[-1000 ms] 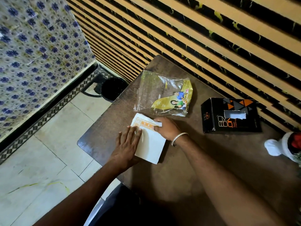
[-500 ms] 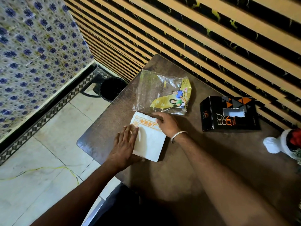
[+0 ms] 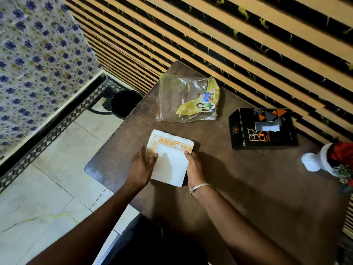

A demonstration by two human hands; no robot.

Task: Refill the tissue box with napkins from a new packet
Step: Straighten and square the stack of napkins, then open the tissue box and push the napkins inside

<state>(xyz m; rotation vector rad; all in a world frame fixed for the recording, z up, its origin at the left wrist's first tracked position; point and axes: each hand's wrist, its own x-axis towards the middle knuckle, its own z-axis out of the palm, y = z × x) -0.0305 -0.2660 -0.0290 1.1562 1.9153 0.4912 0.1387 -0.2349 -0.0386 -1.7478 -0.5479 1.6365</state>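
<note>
1. The left hand [image 3: 142, 165] lies flat with fingers spread, its fingertips pressing the left edge of the napkin stack [image 3: 170, 158]; the right hand [image 3: 193, 167] is curled against the stack's right edge, thumb on top, so the stack sits squeezed between the two hands on the table [image 3: 248, 188]; neither hand has lifted it.
2. The stack looks loose and soft; if the hands lift it by the edges alone, the middle sheets may sag or slide out, because nothing supports it from beneath.
3. The tissue box [image 3: 262, 129] stands well beyond the right hand, toward the wall; its top slot looks narrower than the stack, so forcing the napkins through there would likely crumple them or tear the card; whether a side flap is open cannot be told.
4. The stack lies near the table edge by the left hand; a push from the right hand could send sheets to the floor.
5. The empty packet [image 3: 188, 101] lies just ahead of both hands; a careless sweep may knock it off.
6. Count: one napkin stack; one packet; one tissue box; one red and white ornament [image 3: 330, 159] far to the right; one dark bin [image 3: 125, 104] on the floor; two hands.
</note>
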